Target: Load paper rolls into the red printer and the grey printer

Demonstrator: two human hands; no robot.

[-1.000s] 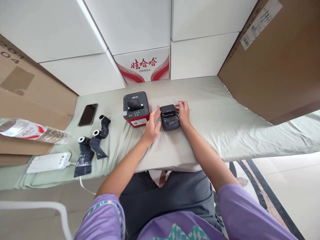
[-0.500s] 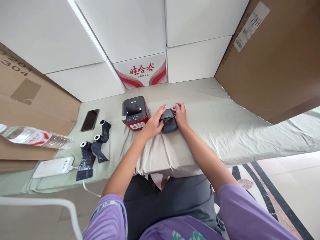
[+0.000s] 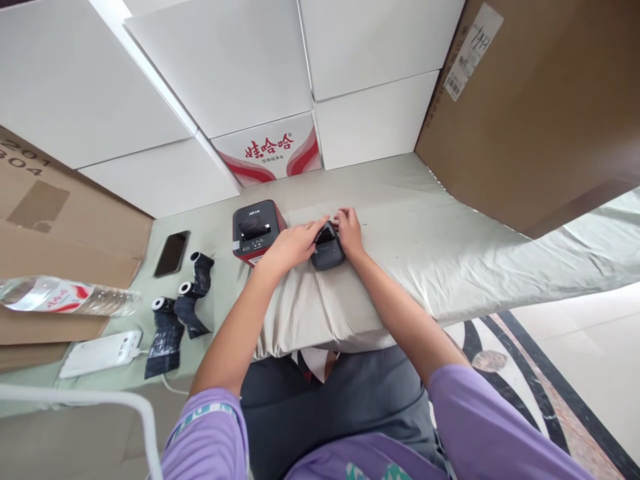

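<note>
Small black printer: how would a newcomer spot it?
Find the white box with red lettering. In front stands a red-and-black printer; right of that, between the left hand and right hand, is the small black printer. Unlike its neighbour, it is smaller and shows no red.

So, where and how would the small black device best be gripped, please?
Probably by its left and right sides, from the near side: the small black device is compact and boxy, rests flat on the cloth, and its near end is uncovered, while the left hand partly covers its far end.
</note>
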